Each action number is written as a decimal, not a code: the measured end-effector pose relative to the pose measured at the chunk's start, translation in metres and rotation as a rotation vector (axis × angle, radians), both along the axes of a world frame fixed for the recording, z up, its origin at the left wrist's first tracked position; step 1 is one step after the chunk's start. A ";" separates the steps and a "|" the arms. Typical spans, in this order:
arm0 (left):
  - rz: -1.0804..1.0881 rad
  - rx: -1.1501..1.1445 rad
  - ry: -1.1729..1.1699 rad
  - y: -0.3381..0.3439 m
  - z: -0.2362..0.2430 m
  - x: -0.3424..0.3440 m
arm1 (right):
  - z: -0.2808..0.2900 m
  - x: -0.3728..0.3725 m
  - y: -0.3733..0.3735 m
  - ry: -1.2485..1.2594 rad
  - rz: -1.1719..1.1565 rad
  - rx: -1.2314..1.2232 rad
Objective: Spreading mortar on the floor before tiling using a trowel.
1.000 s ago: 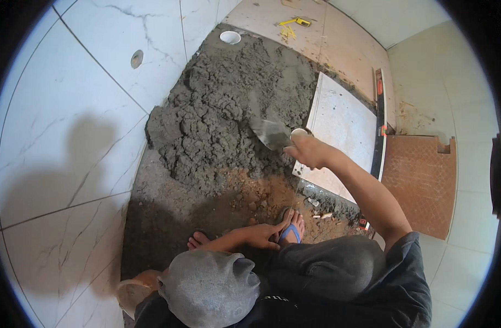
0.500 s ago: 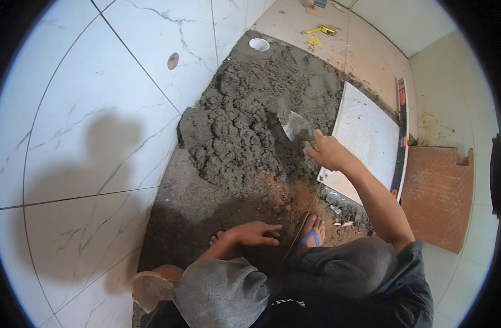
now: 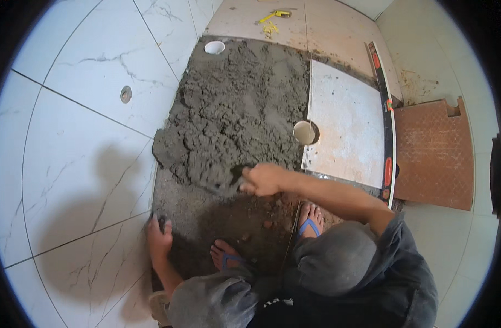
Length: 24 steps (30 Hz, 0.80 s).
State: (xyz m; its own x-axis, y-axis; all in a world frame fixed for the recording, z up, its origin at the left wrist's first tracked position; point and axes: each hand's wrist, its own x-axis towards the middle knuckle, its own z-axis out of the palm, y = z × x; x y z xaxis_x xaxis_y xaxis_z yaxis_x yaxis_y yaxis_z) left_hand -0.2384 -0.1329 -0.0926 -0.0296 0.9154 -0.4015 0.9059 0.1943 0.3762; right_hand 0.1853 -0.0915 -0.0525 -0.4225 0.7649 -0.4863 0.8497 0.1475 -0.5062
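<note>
My right hand (image 3: 261, 180) grips a trowel (image 3: 224, 186), its blurred, mortar-covered blade low in the front part of the grey wet mortar bed (image 3: 223, 104). At the foot of the left tiled wall, my left hand (image 3: 159, 232) has curled fingers around or against something small and dark that I cannot make out. To the right of the mortar lies a white tile (image 3: 346, 120), with a round white opening (image 3: 305, 132) at its left edge. Another round white pipe opening (image 3: 214, 47) sits at the mortar's back-left corner.
A long spirit level (image 3: 389, 142) lies along the white tile's right side, beside a brown tile (image 3: 431, 153) leaning at the right wall. A yellow tape measure (image 3: 281, 14) and small yellow pieces (image 3: 271, 30) lie on back floor tiles. My sandalled feet are at the front, near marble-look wall tiles (image 3: 86, 164).
My right hand has swept the trowel down and left from beside the white tile, uncovering its round opening. My left hand has moved left to the wall's foot. The view has shifted.
</note>
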 end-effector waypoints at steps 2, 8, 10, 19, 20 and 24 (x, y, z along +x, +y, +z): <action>-0.010 0.078 0.024 0.006 -0.023 0.019 | -0.012 0.027 0.011 0.008 -0.098 0.019; 0.143 0.130 0.051 -0.007 -0.057 0.091 | -0.019 0.082 0.059 0.036 -0.169 0.125; 0.025 0.341 0.253 -0.026 -0.081 0.081 | -0.004 0.078 0.078 0.030 -0.152 0.170; 0.027 0.465 0.172 -0.025 -0.081 0.090 | 0.041 -0.050 0.047 -0.015 0.138 0.000; 0.041 0.477 0.175 -0.030 -0.083 0.084 | 0.035 -0.067 0.034 -0.047 0.247 -0.026; 0.025 0.467 0.189 -0.027 -0.092 0.094 | -0.008 -0.025 0.032 -0.172 0.176 0.035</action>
State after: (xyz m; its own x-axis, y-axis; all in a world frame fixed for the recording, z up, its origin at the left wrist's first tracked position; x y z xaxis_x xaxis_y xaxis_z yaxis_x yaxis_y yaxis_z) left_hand -0.1441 -0.1602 -0.1843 -0.0865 0.9941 0.0652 0.9638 0.0669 0.2580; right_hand 0.1601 -0.0593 -0.0603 -0.4642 0.7044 -0.5370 0.8825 0.3158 -0.3486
